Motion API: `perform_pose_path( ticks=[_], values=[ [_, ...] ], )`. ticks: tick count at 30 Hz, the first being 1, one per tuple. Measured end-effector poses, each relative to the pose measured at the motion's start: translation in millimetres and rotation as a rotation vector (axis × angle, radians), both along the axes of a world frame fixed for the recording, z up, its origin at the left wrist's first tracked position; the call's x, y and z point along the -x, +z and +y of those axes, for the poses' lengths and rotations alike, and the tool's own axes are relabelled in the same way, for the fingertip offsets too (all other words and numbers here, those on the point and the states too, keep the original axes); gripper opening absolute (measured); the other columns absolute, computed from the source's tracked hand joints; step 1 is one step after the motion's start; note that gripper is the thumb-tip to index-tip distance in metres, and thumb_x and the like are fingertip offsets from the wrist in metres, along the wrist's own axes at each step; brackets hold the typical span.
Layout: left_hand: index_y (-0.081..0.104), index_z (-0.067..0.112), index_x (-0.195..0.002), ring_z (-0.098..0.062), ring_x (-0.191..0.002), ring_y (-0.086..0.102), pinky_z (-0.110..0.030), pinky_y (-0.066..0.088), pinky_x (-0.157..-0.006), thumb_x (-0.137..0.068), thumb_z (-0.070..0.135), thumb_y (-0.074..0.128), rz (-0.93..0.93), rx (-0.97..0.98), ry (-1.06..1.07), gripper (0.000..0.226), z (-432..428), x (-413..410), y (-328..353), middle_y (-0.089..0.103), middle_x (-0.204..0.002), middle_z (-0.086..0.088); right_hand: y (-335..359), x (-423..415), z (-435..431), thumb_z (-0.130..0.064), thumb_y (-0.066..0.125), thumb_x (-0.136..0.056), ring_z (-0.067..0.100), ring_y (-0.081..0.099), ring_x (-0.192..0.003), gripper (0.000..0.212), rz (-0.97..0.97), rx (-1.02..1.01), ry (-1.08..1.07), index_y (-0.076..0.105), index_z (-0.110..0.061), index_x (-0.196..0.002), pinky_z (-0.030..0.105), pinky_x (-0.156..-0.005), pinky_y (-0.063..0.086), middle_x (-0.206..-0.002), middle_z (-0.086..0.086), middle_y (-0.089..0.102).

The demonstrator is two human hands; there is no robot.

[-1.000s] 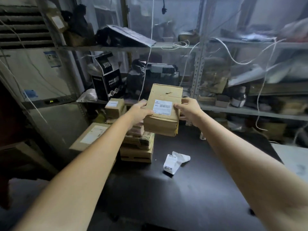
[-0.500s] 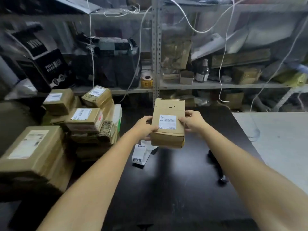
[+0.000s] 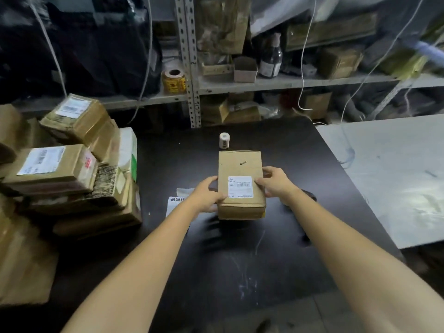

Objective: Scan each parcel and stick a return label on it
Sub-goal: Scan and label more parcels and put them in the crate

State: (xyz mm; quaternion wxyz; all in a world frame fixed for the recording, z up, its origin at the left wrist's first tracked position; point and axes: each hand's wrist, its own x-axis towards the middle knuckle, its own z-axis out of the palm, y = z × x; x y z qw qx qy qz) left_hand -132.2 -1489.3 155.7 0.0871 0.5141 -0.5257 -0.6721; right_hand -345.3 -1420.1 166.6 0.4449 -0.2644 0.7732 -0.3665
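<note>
brown cardboard parcel with white barcode sticker (image 3: 240,164) low over black tabletop (image 3: 240,260), contact unclear. left hand (image 3: 206,198) grips left edge, right hand (image 3: 276,182) grips right edge. set flat, barcode up, clear of white return-label strip (image 3: 173,205) just left.

You have the brown cardboard parcel (image 3: 240,164) between your left hand (image 3: 206,198) and right hand (image 3: 276,182), mid black tabletop (image 3: 240,260). Just behind it stands a small white label roll (image 3: 224,140). The stacked cardboard parcels (image 3: 72,169) lie left, and the grey metal shelf rack (image 3: 288,81) is behind.
</note>
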Motion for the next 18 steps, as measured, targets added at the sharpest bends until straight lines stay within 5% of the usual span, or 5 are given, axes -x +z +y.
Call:
perform_pose_path(
  ticks=[4,18],
  values=[
    [0.037,0.029,-0.144,-0.027,-0.101,0.067,-0.051,0.058,-0.085,-0.085,0.006,0.072,-0.009,0.002,0.025,0.072,5,6,-27,0.065,-0.106,-0.007,-26,8,-3,-0.010,0.062,-0.095,0.024,0.065,-0.103,0.041,0.000,-0.042,0.032,0.052,-0.013,-0.135,0.047,-0.083,0.060,-0.116,0.004,0.064],
    [0.036,0.032,-0.145,-0.009,-0.090,0.062,-0.014,0.051,-0.053,-0.088,0.010,0.070,0.001,0.059,0.099,0.070,19,27,-52,0.058,-0.110,0.006,-56,28,-14,-0.016,0.057,-0.096,0.022,0.063,-0.108,0.042,0.137,-0.032,0.143,0.052,-0.017,-0.138,0.043,-0.096,0.054,-0.123,0.003,0.065]
  ],
)
